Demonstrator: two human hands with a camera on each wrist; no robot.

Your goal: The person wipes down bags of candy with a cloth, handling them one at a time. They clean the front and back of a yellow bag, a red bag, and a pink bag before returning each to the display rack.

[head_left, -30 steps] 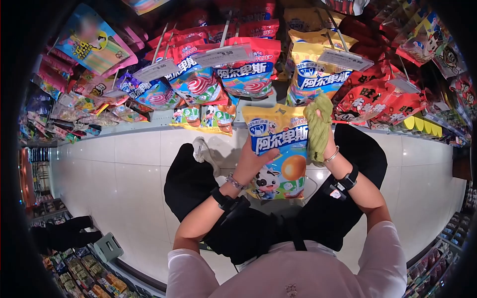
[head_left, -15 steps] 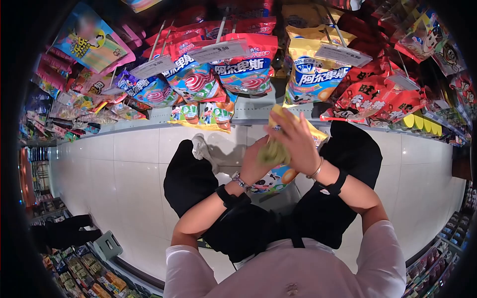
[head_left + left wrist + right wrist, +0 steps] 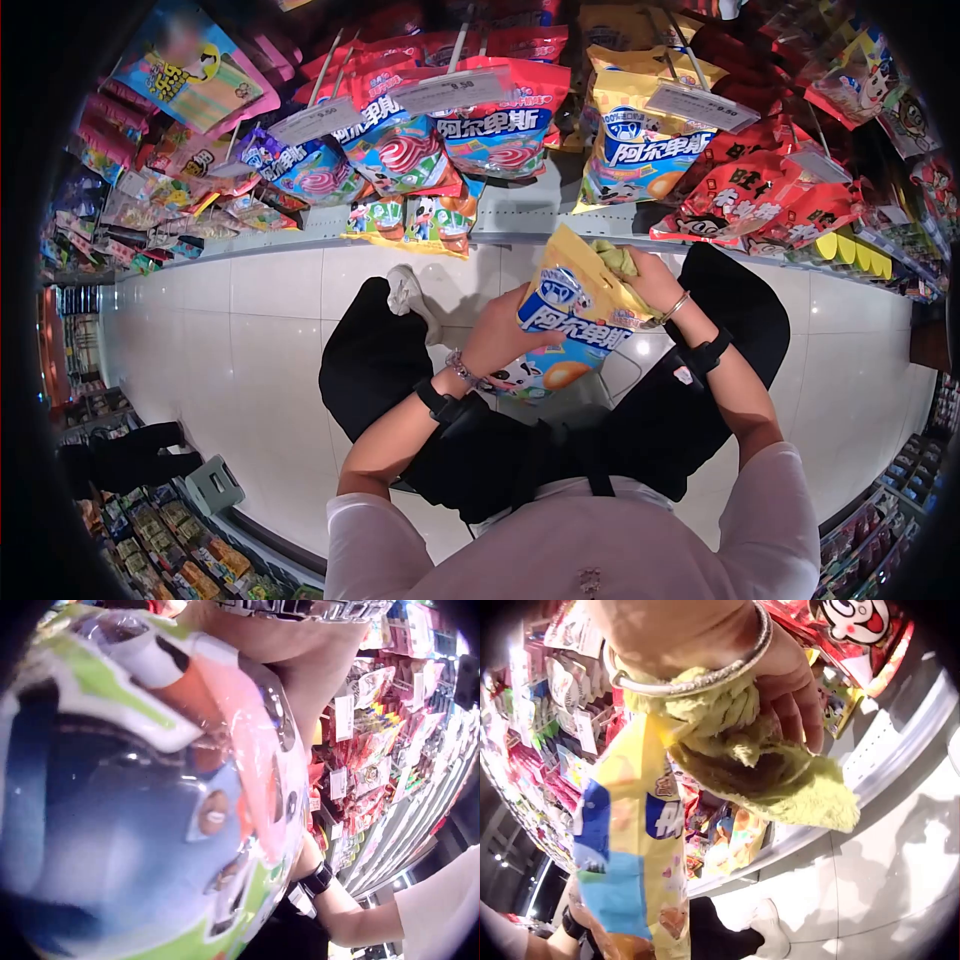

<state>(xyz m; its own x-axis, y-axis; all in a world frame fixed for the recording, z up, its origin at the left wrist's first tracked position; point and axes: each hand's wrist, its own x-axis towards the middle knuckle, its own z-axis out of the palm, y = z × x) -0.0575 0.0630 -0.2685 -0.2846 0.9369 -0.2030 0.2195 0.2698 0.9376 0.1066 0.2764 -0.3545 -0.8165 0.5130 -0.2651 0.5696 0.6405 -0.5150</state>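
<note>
A yellow and blue candy bag [image 3: 568, 335] with white lettering and a cartoon cow is tilted between my hands, above my lap. My left hand [image 3: 503, 335] grips its left side, thumb lying across the front. At the bag's upper right edge, my right hand [image 3: 655, 283] holds a crumpled green cloth [image 3: 614, 261]. From the right wrist, this fuzzy cloth [image 3: 802, 796] bunches under the palm and hangs past the fingers, close against the yellow top of the bag [image 3: 630, 795]. The shiny printed bag [image 3: 150, 840] fills most of the left wrist view, hiding my left fingers.
Ahead, matching yellow bags [image 3: 640, 150] and red-topped bags [image 3: 495, 140] hang on hooks behind price tags [image 3: 703, 106]. Red bags [image 3: 745, 200] hang to the right. The metal shelf edge [image 3: 500, 237] runs just beyond the held bag. A grey-green stool [image 3: 214, 487] stands behind left.
Half a second ago both hands met over the bag with the cloth between them. They have parted: left back on the bag's side, right with the cloth at its upper right. The bag tilts more.
</note>
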